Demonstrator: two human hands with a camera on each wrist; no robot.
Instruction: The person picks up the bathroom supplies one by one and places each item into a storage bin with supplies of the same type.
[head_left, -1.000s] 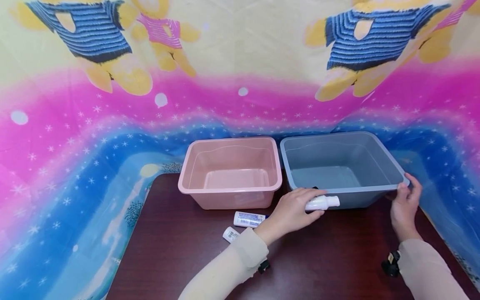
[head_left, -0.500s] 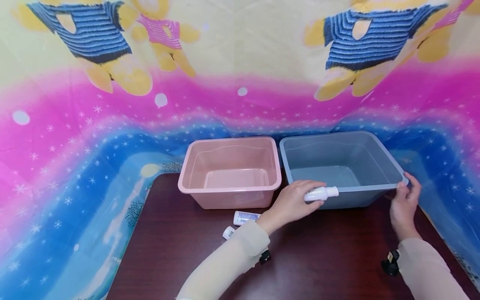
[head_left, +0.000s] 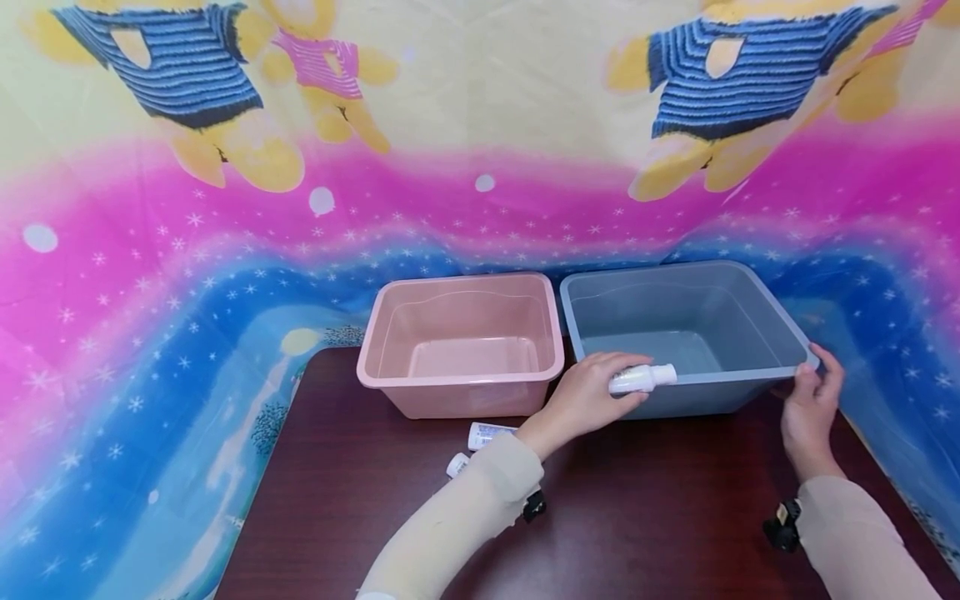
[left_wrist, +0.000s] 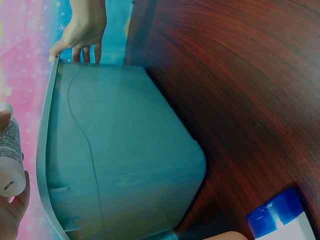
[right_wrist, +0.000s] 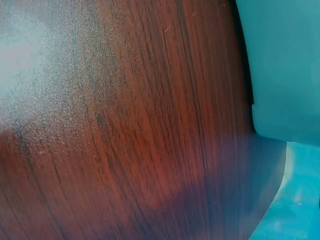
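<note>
Compared with a second ago, the left hand [head_left: 581, 400] has lifted the small white plastic bottle [head_left: 642, 378] from in front of the blue-grey plastic tub [head_left: 780, 321] up to the level of its near rim — the bottle now lies sideways across that rim, cap pointing to the right, not yet inside. The fingers are curled around the bottle's body and clamp it (the left wrist view shows only its labelled end against the palm). I judge that the bottle is about to go over the rim, so the work in hand is partly advanced but not finished.

The right hand [head_left: 810, 408] has not moved: its fingers and thumb pinch the near right corner of the tub rim and keep the tub steady.

Two more small white tubes with printed labels [head_left: 480, 437] lie on the table near the left sleeve, in front of the pink plastic tub [head_left: 461, 379], which stands just beside the blue-grey one, on its left.

The surface is a dark reddish-brown wooden table [head_left: 675, 517] with visible grain. Behind and around it hangs a bright printed cloth [head_left: 187, 250] — pink, blue and yellow, with stars and cartoon bears in striped shirts.
</note>
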